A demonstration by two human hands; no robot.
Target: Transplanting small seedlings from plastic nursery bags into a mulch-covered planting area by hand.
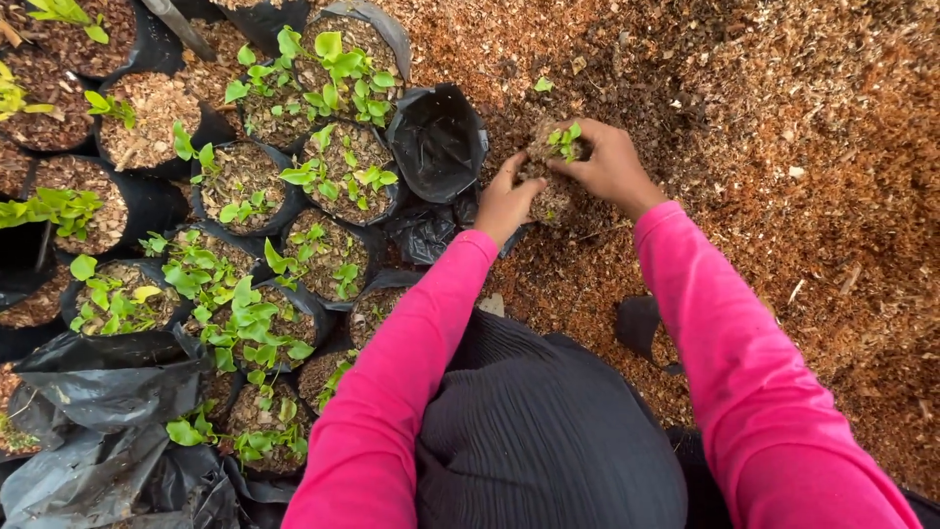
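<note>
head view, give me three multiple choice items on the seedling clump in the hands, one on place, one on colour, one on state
1. Where do the filled black grow bags lie from the person's own view?
A. to the left of both hands
B. to the right of both hands
C. behind the person

2. What colour are the sleeves?
A. blue
B. bright pink
C. white

3. How is the seedling clump held?
A. between the left hand and the right hand
B. lying loose, untouched
C. by the left hand alone

Answers:
1 A, the bags with green seedlings crowd the left side, while the wood-chip ground fills the right.
2 B, both arms show bright pink fabric.
3 A, fingers of both hands press on the clump with its small green leaves.
</note>
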